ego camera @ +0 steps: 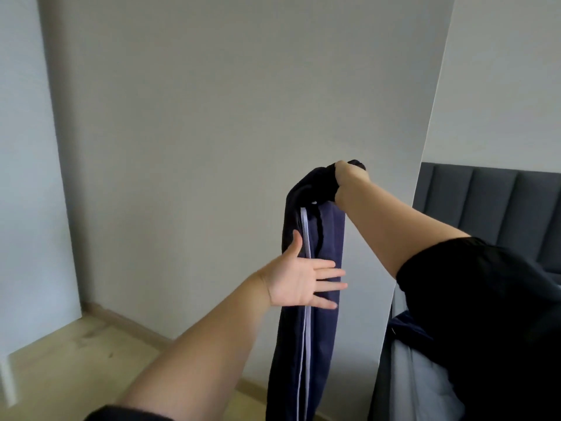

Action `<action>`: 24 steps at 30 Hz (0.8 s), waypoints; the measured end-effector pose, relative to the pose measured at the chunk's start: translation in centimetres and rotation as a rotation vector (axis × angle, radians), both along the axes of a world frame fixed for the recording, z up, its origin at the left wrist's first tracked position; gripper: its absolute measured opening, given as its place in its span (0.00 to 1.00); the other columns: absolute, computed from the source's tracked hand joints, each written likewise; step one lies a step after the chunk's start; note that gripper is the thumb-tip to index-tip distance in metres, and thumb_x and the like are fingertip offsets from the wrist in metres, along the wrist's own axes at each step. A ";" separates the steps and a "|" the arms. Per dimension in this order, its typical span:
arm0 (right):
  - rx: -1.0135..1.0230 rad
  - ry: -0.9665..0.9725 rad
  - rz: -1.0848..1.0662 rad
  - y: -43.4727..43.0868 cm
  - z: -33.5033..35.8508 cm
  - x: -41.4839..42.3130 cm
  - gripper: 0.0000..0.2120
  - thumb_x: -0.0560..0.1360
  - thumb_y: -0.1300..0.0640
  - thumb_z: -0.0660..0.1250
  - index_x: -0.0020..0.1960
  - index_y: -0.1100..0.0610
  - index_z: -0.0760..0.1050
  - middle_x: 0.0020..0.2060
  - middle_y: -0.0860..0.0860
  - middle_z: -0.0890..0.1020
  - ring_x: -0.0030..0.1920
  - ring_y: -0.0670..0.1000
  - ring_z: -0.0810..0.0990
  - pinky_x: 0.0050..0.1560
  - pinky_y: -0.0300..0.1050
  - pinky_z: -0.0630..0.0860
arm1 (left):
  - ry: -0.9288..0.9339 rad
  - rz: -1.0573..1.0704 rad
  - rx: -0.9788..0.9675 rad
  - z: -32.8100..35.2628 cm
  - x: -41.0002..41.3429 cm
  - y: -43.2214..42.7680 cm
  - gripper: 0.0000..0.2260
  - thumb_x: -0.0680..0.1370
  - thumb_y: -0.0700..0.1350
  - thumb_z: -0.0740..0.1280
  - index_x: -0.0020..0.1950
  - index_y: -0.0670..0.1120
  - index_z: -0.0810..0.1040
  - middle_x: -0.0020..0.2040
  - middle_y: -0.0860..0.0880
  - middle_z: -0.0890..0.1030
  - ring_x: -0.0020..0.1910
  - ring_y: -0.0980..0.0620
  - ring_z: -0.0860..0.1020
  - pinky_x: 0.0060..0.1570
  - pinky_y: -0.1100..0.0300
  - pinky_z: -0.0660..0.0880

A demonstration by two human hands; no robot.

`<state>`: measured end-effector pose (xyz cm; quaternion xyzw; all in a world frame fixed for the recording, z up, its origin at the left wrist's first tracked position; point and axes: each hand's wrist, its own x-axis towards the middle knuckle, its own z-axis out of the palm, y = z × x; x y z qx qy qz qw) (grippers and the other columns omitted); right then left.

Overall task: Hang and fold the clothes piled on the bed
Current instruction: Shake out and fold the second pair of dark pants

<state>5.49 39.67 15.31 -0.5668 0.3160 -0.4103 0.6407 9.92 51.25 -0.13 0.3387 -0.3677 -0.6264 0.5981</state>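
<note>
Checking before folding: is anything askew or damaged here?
Only the top: the right hand grips the garment in a bunch, so that end is crumpled. The left hand lies flat against the hanging part. No damage shows.

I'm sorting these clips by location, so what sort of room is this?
Most likely a bedroom. A dark grey padded headboard with vertical panels stands at the right, pale bedding lies below it, and the right hand holds up a navy garment with a white stripe over a light wooden floor.

A plain grey wall fills the far side. Light wooden floor lies near left, edged by a wooden skirting board.
</note>
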 end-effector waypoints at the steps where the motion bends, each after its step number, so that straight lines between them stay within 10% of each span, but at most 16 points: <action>1: 0.005 -0.005 -0.015 0.1 0.0 0.0 0.05 0.78 0.58 0.60 0.44 0.59 0.69 0.42 0.53 0.75 0.49 0.55 0.77 0.57 0.46 0.76 | 0.172 0.100 -0.069 -0.3 -0.6 -0.9 0.56 0.63 0.77 0.53 0.77 0.38 0.47 0.75 0.41 0.61 0.71 0.40 0.66 0.61 0.39 0.70; 4: 0.029 -0.052 -0.053 -0.4 0.2 -0.7 0.08 0.75 0.54 0.63 0.50 0.58 0.70 0.41 0.51 0.75 0.49 0.54 0.78 0.56 0.47 0.76 | 0.852 0.365 -0.310 -0.3 -1.5 -2.8 0.57 0.65 0.73 0.64 0.77 0.35 0.46 0.77 0.38 0.56 0.74 0.39 0.60 0.66 0.38 0.64; 7: 0.087 -0.132 -0.070 -1.9 0.5 -3.1 0.10 0.71 0.53 0.66 0.50 0.55 0.72 0.43 0.50 0.77 0.47 0.53 0.79 0.47 0.46 0.78 | 1.118 0.506 -0.375 0.0 -2.1 -3.9 0.50 0.68 0.67 0.70 0.75 0.38 0.54 0.74 0.36 0.60 0.72 0.37 0.63 0.70 0.40 0.60; 12: 0.109 -0.204 -0.134 -6.0 -1.3 -9.1 0.08 0.72 0.54 0.65 0.49 0.54 0.72 0.47 0.51 0.78 0.41 0.51 0.78 0.47 0.45 0.76 | 1.113 0.720 -0.298 1.7 -3.3 -5.7 0.27 0.73 0.57 0.71 0.62 0.39 0.73 0.56 0.40 0.80 0.55 0.41 0.79 0.58 0.48 0.76; 24: 0.158 -0.217 -0.568 -15.7 -8.0 -33.3 0.15 0.69 0.61 0.64 0.56 0.60 0.73 0.44 0.57 0.77 0.36 0.55 0.76 0.31 0.44 0.72 | 0.739 0.660 0.004 1.7 -18.0 -17.0 0.07 0.77 0.35 0.58 0.50 0.40 0.75 0.46 0.42 0.79 0.53 0.42 0.79 0.53 0.52 0.76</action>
